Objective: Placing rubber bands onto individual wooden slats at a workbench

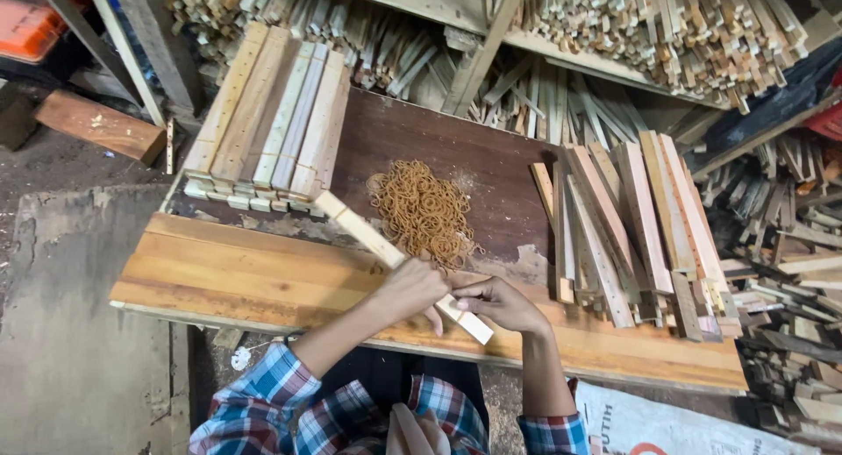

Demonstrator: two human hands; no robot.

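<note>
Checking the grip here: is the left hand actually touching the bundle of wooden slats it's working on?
Touching. The head view shows the left hand wrapped around the bundle of wooden slats, its fingers closed over the wood with no gap.

Low wooden surface (pixel 263 271): front part of pale orange-brown planks, rear part dark brown board, worn and scuffed. On dark board, centre: loose heap of tan rubber bands (pixel 425 211). Rear left: tidy bundled stack of pale drilled wooden slats (pixel 267 122), lying side by side, ends toward front. Right side: untidy pile of reddish and pale wooden slats (pixel 627 227), overlapping, some tilted, reaching onto front planks. One long pale wooden slat (pixel 364 234) runs diagonally from stack toward front edge, over plank part.
</note>
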